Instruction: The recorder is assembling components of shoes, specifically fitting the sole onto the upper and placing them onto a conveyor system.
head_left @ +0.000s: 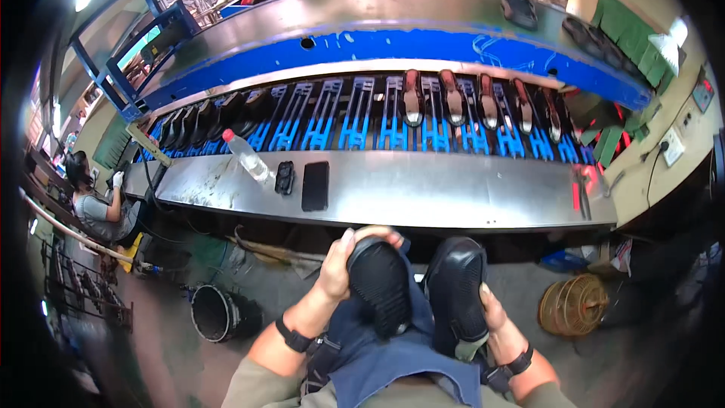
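Two black shoes rest over my lap, which a dark blue apron (393,366) covers. Around the toe end of the left shoe (380,283) curl the fingers of my left hand (336,266); its ridged black sole faces up. My right hand (495,311) grips the other shoe (456,287) along its right side, near the heel end. That shoe's toe points away from me, and a pale green patch shows at its near end. Fingers under both shoes are partly hidden. Each wrist wears a black strap.
Ahead runs a metal bench (423,185) bearing a bottle (249,159), a phone (315,186) and red-handled pliers (580,195). Behind it, a blue-slatted conveyor (355,117) carries several shoes. A black bucket (212,313) and a wicker basket (572,304) stand on the floor. A co-worker (102,200) sits left.
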Demonstrator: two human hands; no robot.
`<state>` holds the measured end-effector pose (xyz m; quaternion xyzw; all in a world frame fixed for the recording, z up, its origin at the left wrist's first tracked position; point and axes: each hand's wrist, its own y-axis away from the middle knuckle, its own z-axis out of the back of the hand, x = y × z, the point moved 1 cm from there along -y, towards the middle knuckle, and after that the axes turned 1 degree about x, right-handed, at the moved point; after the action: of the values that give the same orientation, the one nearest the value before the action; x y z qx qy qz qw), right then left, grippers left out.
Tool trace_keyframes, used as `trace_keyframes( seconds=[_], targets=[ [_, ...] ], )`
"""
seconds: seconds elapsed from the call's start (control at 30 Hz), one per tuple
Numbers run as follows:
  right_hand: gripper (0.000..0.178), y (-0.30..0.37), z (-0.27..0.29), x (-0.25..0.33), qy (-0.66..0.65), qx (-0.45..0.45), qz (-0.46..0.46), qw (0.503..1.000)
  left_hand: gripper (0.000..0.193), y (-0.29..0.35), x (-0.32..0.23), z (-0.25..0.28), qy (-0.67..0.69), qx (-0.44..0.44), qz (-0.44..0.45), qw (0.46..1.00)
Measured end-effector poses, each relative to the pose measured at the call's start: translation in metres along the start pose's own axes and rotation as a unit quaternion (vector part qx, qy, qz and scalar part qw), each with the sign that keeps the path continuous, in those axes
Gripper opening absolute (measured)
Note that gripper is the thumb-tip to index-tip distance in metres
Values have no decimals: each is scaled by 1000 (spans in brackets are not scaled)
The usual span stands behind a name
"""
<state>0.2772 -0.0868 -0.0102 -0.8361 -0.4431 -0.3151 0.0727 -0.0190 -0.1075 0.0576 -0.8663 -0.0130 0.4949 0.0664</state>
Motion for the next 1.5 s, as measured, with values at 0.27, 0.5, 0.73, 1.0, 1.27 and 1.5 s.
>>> trace_keyframes(
  seconds=[0.27,0.5,0.73,1.0,1.27,1.5],
  targets=[
    [89,3,-44,16,256,79,55,962,72,-24,-12,-72,-153,99,-9,983],
    [87,21,-33,4,209,73,81,972,76,-4,-12,-102,-198,116,7,973],
    [102,25,-39,8,270,33,92,958,86,5,-13,-110,-229,146,-14,962],
    [83,29,-35,0,231,52,102,966,94,10,-12,-107,-233,158,6,959],
    [101,33,-41,-4,262,11,84,961,78,22,-11,-111,-218,124,11,968],
    [84,33,-34,-21,253,4,119,960,86,36,-16,-115,-165,151,64,973]
  ],
)
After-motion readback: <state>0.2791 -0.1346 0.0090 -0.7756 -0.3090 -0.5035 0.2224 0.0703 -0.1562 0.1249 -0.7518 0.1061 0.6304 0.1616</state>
